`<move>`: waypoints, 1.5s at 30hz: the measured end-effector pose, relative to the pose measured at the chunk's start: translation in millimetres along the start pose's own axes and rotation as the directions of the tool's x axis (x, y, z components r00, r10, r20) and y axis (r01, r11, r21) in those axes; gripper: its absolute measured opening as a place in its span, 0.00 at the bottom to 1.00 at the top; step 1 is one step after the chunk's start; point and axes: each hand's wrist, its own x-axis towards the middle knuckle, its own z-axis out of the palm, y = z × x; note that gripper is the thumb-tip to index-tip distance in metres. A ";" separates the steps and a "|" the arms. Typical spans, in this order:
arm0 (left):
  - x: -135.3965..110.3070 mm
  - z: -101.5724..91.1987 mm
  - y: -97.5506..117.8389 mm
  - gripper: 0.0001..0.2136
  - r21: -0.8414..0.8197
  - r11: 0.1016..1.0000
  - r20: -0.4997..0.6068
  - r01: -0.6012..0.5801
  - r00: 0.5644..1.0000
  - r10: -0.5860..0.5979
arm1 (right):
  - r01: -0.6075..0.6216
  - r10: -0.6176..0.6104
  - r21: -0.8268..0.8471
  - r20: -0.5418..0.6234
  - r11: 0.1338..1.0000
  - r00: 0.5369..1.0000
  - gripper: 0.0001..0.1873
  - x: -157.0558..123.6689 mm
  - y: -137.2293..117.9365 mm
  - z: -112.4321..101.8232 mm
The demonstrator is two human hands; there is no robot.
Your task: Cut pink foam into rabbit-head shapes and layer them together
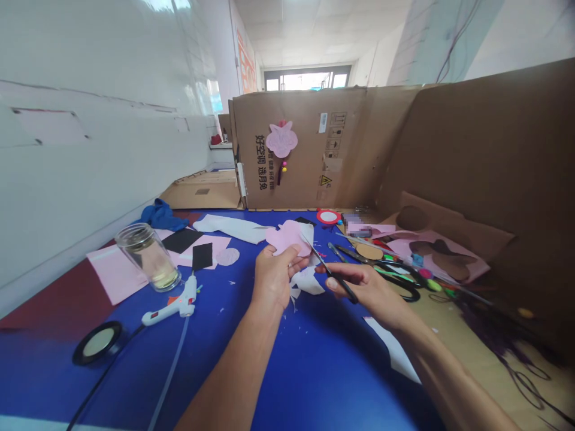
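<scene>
Jar [142,250] of pale yellowish liquid [162,276], hands [275,275] holding scissors [344,285], pink cutout [286,237]

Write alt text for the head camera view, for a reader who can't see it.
A person's left grip holds a pink cut-out piece while the right grip holds black-handled scissors at its edge, above a blue tabletop. At left are a white glue gun and a clear glass jar; behind, a pink decoration shows against a cardboard panel.
</scene>
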 end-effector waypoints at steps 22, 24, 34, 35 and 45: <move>1.4 -3.6 -1.4 0.08 0.037 0.999 0.058 0.030 0.998 -0.033 | -0.025 0.025 0.003 -0.016 1.000 1.000 0.30 -0.7 0.0 -1.2; 0.7 -2.9 -3.6 0.09 0.038 0.999 0.051 0.032 0.998 -0.034 | -0.017 0.017 0.006 -0.028 1.000 0.999 0.31 -0.2 1.8 -0.3; -1.5 -0.8 -5.3 0.10 0.034 0.999 0.039 0.037 0.998 -0.038 | -0.004 0.004 -0.003 -0.037 1.000 0.999 0.30 0.0 3.5 -1.6; -1.2 -0.9 -5.5 0.10 0.035 0.999 0.040 0.037 0.998 -0.038 | -0.005 0.005 -0.001 -0.038 1.000 0.999 0.29 0.1 3.9 -2.0; 3.7 -8.1 -3.3 0.10 0.079 0.996 0.123 0.043 0.991 -0.053 | 0.009 -0.009 -0.005 0.011 1.000 1.000 0.27 -2.3 -2.8 -5.6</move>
